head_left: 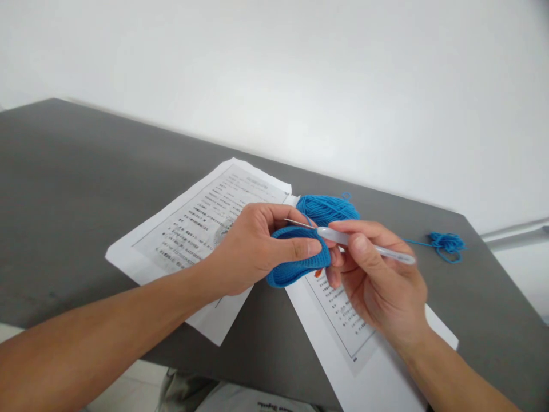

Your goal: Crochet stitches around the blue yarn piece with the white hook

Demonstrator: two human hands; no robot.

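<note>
Between thumb and fingers, my left hand (261,246) pinches a round blue crochet piece (295,272) by its upper edge. My right hand (381,280) grips a crochet hook (369,246) by its pale translucent handle, thumb on top. The hook's thin metal shaft points left, lying across the top edge of the crochet piece near my left forefinger. Whether its tip passes through a stitch, I cannot tell. Just behind the hands rests a blue yarn ball (326,209), partly covered by my fingers.
Two printed sheets lie on the grey table (86,171): a left sheet (150,257) beneath my left wrist and a right sheet (338,343) under my right hand. A small yarn tangle (446,243) sits to the right, with a strand running left. A white wall (274,80) stands behind.
</note>
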